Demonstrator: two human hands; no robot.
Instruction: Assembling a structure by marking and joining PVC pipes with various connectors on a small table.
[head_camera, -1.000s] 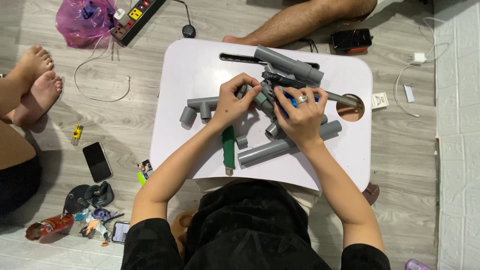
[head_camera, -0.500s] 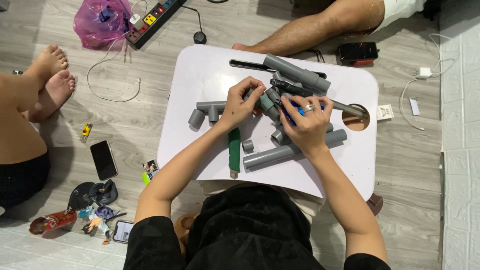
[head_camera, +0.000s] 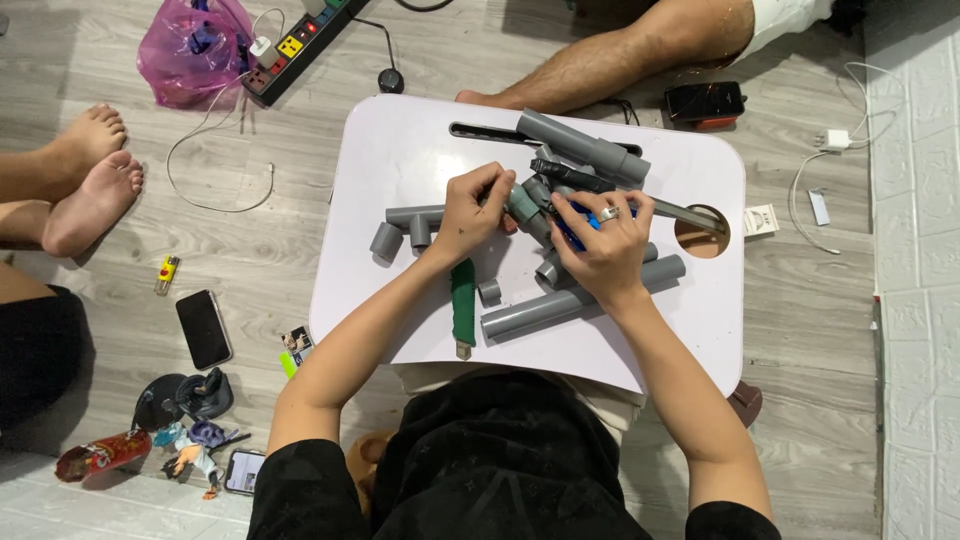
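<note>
Both forearms are reaching up from the bottom of the frame and meeting over the middle of the white lap table (head_camera: 400, 150). The left hand (head_camera: 470, 215) is curling, knuckles up, with its fingers pinching a short grey fitting (head_camera: 522, 205) just right of centre. The right hand (head_camera: 605, 245) is bending in from the right at the wrist, a ring on one finger, its fingers closing around something blue (head_camera: 572, 228) right against that fitting; what the blue thing is, I cannot tell. The two hands are almost touching.

A green-handled tool (head_camera: 463, 305) is lying below the left wrist, pointing toward the bottom edge of the table. A long grey pipe (head_camera: 570, 302) is lying slanted under the right wrist. A thicker pipe (head_camera: 585, 148) is sitting above the hands, near the table's top edge, and a tee piece (head_camera: 410, 222) is lying left of the left hand.

On the floor at the left, a black phone (head_camera: 203, 328) is lying face down.
</note>
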